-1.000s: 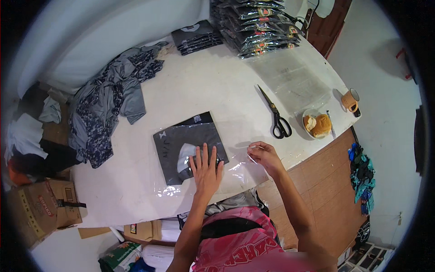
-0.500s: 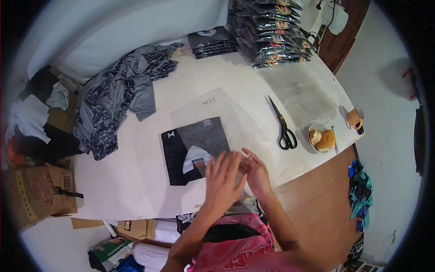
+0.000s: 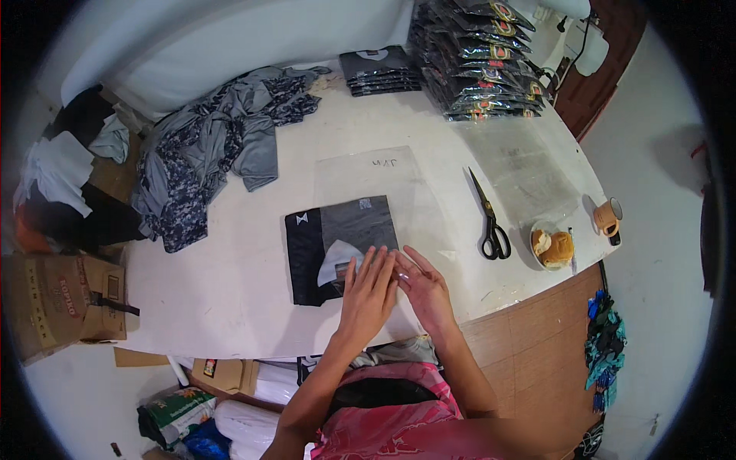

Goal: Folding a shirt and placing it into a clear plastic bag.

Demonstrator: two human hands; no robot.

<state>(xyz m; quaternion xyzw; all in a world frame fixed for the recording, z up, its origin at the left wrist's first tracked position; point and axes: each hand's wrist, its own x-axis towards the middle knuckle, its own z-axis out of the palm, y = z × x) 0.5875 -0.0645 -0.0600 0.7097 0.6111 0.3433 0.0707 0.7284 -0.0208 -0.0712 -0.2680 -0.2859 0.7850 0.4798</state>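
A folded garment point(image 3: 359, 222), black on one side and grey with a white patch on the other, lies on the white table in front of me. My left hand point(image 3: 366, 295) reaches over its lower right part with fingers stretched out, hiding some of it. Beside it, my right hand point(image 3: 427, 297) is at the garment's right edge, palm turned partly up and fingers extended. A small shiny spot shows near the right fingertips; I cannot make out what it is. Under and beyond the garment lies a clear plastic bag point(image 3: 360, 172) with handwriting on it.
Black scissors point(image 3: 494, 230) and more clear bags point(image 3: 529, 172) lie to the right, near a plate of bread point(image 3: 556, 247) and a mug point(image 3: 608, 216). Packed garments point(image 3: 483, 69) and a folded stack point(image 3: 379, 70) stand at the back. Loose camouflage clothing point(image 3: 218, 142) lies left; a carton point(image 3: 65, 299) stands beyond.
My left hand has come lower and flatter over the garment. The fingers of my right hand have uncurled and straightened. The whole view has shifted slightly.
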